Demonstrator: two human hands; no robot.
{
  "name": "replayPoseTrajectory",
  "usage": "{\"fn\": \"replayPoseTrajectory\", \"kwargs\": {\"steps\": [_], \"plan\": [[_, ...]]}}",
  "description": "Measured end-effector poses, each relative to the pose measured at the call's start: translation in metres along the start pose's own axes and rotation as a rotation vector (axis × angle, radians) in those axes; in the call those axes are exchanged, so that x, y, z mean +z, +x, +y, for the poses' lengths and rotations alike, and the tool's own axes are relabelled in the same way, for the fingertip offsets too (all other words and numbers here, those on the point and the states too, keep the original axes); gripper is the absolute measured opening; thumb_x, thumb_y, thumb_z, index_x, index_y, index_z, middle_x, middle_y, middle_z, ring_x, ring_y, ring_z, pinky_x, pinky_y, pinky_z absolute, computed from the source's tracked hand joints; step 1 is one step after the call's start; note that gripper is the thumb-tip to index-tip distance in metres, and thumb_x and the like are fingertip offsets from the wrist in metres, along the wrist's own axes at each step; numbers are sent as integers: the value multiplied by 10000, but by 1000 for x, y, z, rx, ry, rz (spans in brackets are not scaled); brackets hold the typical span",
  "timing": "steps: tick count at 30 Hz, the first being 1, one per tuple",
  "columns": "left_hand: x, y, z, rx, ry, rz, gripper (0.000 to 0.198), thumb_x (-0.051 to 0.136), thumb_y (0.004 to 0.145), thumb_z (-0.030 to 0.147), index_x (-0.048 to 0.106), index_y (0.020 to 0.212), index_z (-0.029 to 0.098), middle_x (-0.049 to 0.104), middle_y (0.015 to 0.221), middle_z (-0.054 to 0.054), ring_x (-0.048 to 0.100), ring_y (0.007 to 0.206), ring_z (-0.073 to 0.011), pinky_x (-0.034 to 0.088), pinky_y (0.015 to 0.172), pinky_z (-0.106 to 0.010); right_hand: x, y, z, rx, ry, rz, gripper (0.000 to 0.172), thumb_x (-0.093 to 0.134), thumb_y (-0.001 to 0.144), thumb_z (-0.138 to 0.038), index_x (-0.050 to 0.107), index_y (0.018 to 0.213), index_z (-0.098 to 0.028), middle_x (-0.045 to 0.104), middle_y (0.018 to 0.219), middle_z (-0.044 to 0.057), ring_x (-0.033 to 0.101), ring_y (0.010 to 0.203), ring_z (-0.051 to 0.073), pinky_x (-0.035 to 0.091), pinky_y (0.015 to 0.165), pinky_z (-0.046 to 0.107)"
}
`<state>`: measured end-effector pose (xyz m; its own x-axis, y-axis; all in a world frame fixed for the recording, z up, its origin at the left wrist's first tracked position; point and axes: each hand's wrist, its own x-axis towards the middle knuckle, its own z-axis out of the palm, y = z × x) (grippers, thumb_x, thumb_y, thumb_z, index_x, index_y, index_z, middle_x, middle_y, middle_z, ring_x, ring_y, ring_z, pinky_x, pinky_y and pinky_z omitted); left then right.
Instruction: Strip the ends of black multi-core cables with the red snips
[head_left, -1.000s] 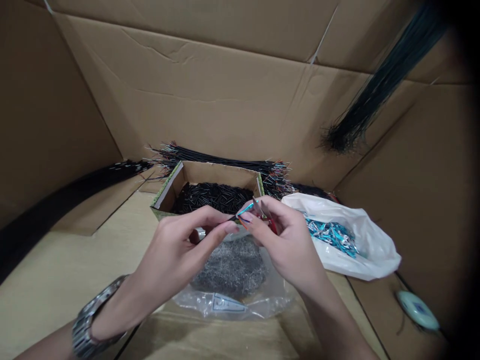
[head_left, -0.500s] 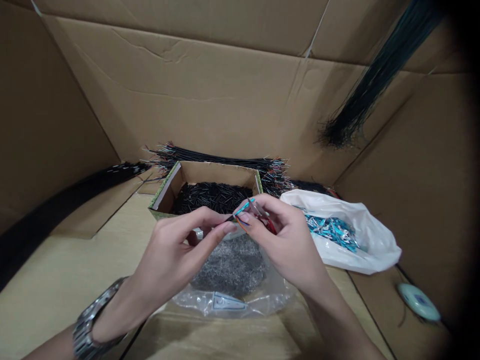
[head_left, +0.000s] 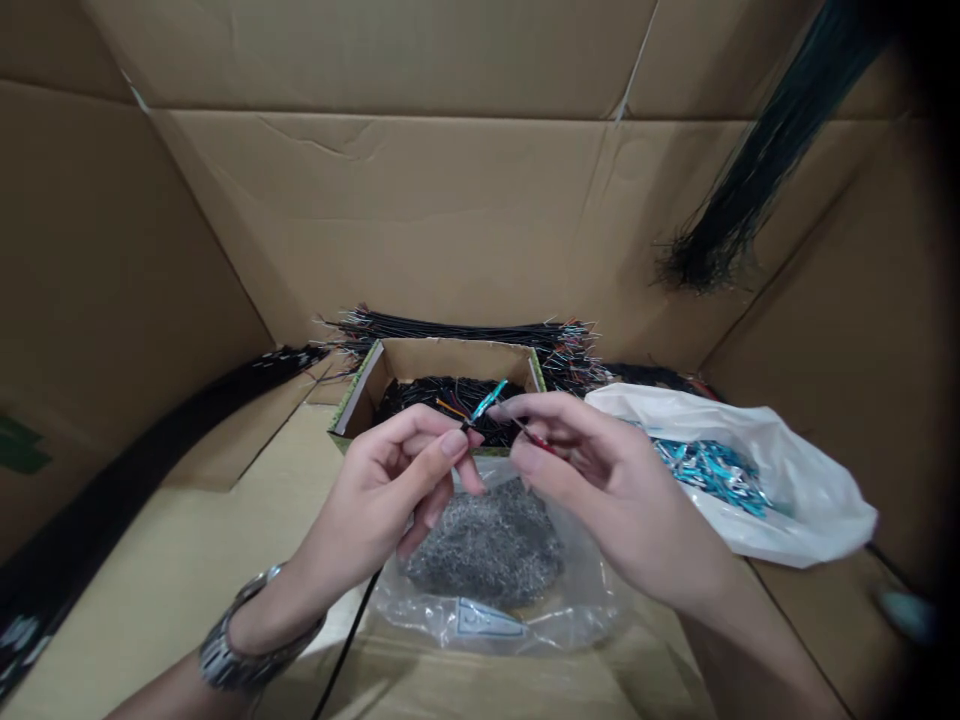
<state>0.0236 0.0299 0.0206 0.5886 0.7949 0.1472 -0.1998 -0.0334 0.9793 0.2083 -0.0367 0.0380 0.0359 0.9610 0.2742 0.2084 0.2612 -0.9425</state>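
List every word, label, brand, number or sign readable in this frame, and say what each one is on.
Label on the clear plastic bag: printed marks, too small and blurred to read.
Green printing on the cardboard wall: cut off at the frame edge, unreadable.
No readable text.

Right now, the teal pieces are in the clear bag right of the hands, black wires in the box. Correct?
No: the teal pieces lie in the white bag, not a clear one; the head view shows it. The rest stands: that bag is right of the left hand and right hand, and black wires are in the box.
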Motion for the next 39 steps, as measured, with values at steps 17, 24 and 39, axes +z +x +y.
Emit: {"fn": "replayPoseTrajectory", "kwargs": {"steps": [17,24,39], "plan": [[-1,0,-1,48,96,75,133,681,960,352,750,927,243,678,659,31,376,394,-26,303,345,-96,-7,-11,-9,-7,-194,21,156,693,930,-365,809,1008,-295,784,1069,10,711,924,228,552,717,331],[2,-2,5,70,160,97,216,675,957,345,756,814,206,499,487,62,329,375,-44,253,334,-134,-7,-11,-8,35,-163,51,250,709,911,-368,788,1138,-299,796,1103,16,727,959,239,573,772,356],[2,-2,2,97,262,75,322,649,964,423,764,752,210,384,436,73,303,360,-58,210,343,-181,-10,-8,-13,-16,-59,-30,239,705,932,-261,784,1134,-360,801,1070,-31,730,918,178,569,770,277]]}}
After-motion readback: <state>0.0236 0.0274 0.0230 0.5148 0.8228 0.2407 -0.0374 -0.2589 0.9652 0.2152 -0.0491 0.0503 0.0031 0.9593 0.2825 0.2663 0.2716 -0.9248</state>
